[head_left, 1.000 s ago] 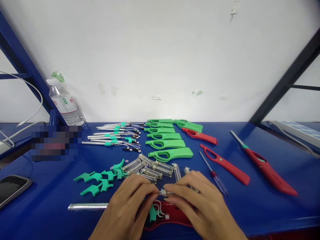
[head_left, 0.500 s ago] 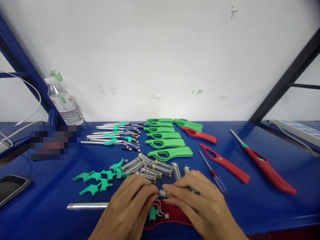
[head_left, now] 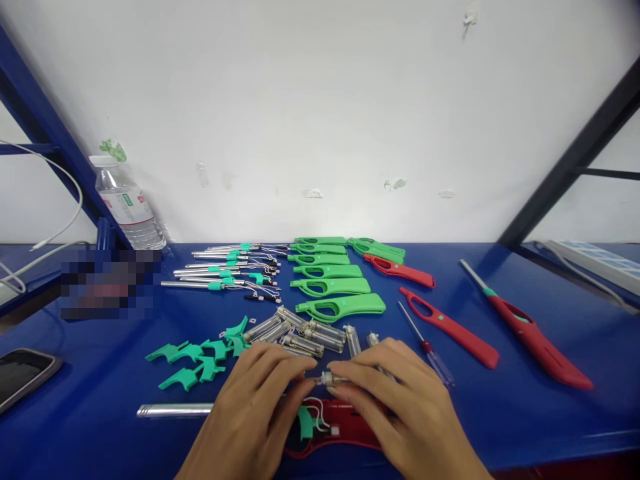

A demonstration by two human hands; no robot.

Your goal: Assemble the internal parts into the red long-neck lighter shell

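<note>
A clear fuel cylinder with a whitish fitted end (head_left: 330,379) is pinched between the fingertips of my right hand (head_left: 405,400). The fingers of my left hand (head_left: 255,407) are pressed together at the tip of that end, on a small part too small to name. Below both hands lies an open red lighter shell (head_left: 350,427) with a green trigger (head_left: 306,423) and white wires in it. A silver tube (head_left: 175,410) sticks out to the left, partly hidden by my left hand.
Clear cylinders (head_left: 325,339) and green triggers (head_left: 185,378) lie beyond my hands. Green shells (head_left: 350,305), silver tubes with wires (head_left: 190,285), red shells (head_left: 455,330), a screwdriver (head_left: 433,357), a red lighter (head_left: 535,343), a phone (head_left: 25,373) and a bottle (head_left: 130,210) surround them.
My left fingertips have drawn slightly back from the cylinder, so more of its fitted end shows. The tube and trigger have shifted slightly.
</note>
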